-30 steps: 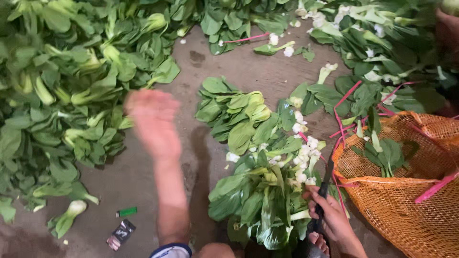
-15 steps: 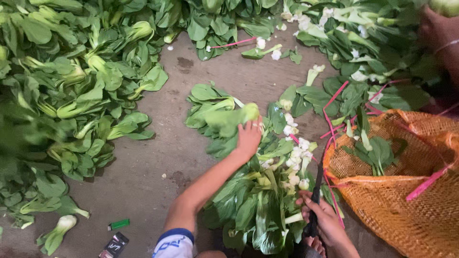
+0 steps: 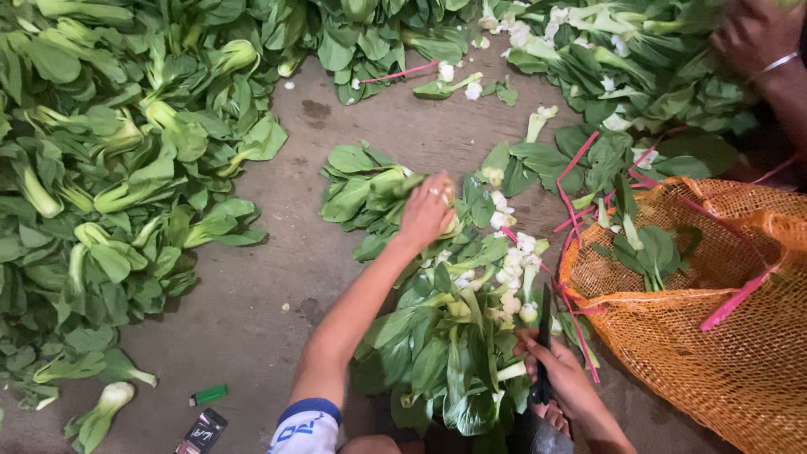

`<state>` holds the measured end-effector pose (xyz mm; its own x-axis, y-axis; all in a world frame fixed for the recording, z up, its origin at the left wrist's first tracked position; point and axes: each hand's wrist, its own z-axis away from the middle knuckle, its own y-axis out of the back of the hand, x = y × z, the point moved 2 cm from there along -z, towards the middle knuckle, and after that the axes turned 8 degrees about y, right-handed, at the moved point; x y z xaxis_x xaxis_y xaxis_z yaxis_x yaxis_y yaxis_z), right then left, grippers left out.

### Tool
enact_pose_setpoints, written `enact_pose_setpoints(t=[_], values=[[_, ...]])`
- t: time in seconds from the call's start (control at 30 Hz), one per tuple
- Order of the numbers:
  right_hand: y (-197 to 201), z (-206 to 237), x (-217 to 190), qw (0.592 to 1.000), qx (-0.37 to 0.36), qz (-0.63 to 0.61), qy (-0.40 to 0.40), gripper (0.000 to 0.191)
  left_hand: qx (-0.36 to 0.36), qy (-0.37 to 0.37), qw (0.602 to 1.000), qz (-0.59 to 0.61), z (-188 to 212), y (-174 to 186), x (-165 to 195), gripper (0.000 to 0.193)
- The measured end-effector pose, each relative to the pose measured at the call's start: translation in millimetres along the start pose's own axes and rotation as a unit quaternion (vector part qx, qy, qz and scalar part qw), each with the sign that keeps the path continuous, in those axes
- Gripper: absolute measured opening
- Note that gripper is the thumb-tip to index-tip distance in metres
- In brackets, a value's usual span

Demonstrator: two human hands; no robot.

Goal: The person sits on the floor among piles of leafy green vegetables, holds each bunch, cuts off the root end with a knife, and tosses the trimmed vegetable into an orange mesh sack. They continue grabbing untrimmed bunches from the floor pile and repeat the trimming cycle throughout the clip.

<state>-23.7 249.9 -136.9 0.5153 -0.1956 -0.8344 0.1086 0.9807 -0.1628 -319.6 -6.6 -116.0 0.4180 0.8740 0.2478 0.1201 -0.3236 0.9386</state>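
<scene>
Left hand (image 3: 427, 212), up in open air at centre left a second ago, now down at frame centre gripping a bok choy head (image 3: 395, 181) atop the middle pile; right hand (image 3: 555, 370) unchanged, closed around a dark knife (image 3: 545, 336) at lower right beside orange mesh sack (image 3: 714, 336).

Glossy smooth leaves are seen on the bok choy (image 3: 445, 336), coarse plastic mesh on the orange sack (image 3: 723, 336), and rough matt concrete on the floor (image 3: 252, 303).

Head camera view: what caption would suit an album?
Left hand reaching into a bok choy pile, right hand gripping a dark knife beside an orange mesh sack.
</scene>
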Motion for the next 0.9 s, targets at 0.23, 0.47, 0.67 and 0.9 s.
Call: enact_pose_setpoints(t=[0.23,0.47,0.67,0.9], values=[[-5.2,3.8,-8.1,1.000,-0.012,-0.003,-0.001,0.042,-0.192,0.179,0.962,-0.073,-18.4,-5.9,-24.9,0.118],[-2.7,9.6,-7.3,0.999,0.020,0.045,-0.008,0.039,-0.132,0.140,0.975,0.111,17.3,21.1,-26.9,0.096],[-9.3,9.9,-41.4,0.969,0.011,0.228,0.091,0.033,-0.050,0.060,0.958,0.277,112.0,67.5,34.4,0.083],[-38.1,34.3,-138.1,0.855,-0.037,0.433,0.283,0.036,-0.129,0.074,0.874,0.463,143.1,108.0,92.0,0.091]])
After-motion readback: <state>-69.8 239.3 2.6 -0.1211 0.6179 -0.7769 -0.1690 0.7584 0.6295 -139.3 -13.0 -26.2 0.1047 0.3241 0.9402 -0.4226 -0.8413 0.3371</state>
